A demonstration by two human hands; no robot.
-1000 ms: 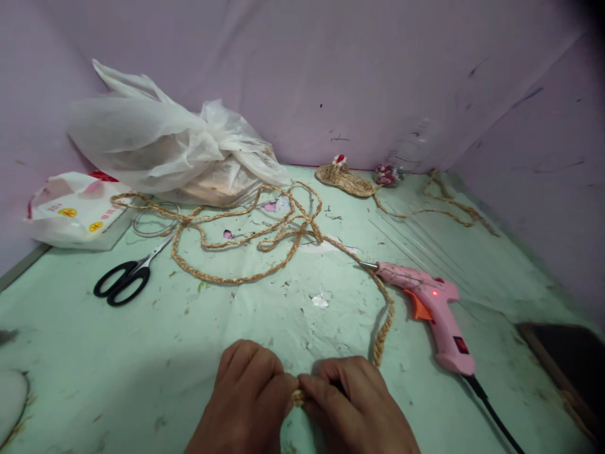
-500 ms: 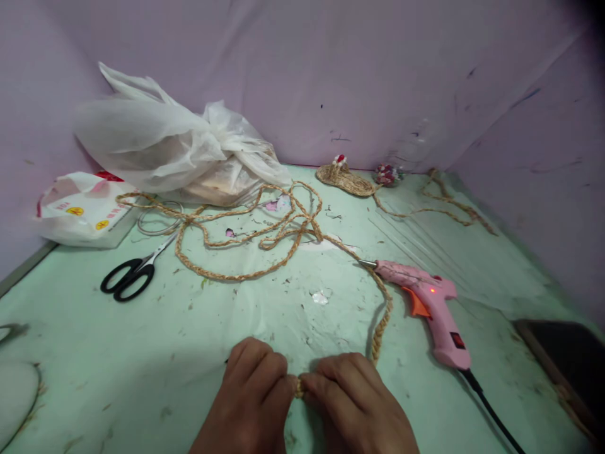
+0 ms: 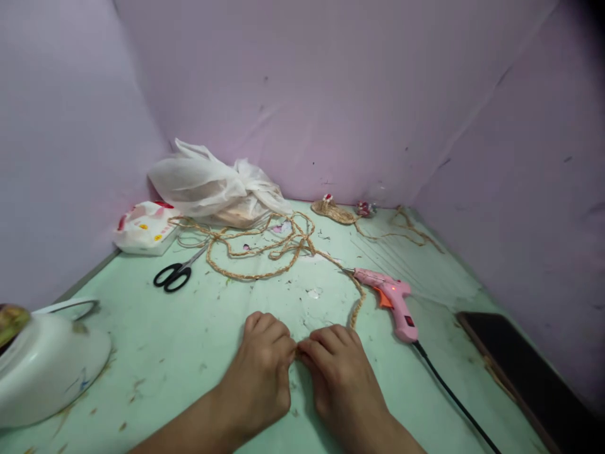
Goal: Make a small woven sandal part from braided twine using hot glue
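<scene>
Braided rope (image 3: 355, 307) end pinched between left hand (image 3: 265, 372) and right hand (image 3: 338, 372); glue gun (image 3: 390, 299) just beside; scissors (image 3: 177, 274) well apart.

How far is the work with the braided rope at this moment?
Done: one small woven sandal lies by the back wall. In hand: the left hand and right hand pinch the near end of the braided rope together; what they form is hidden. Left: most of the rope lies loose, and the glue gun and scissors lie untouched.
</scene>
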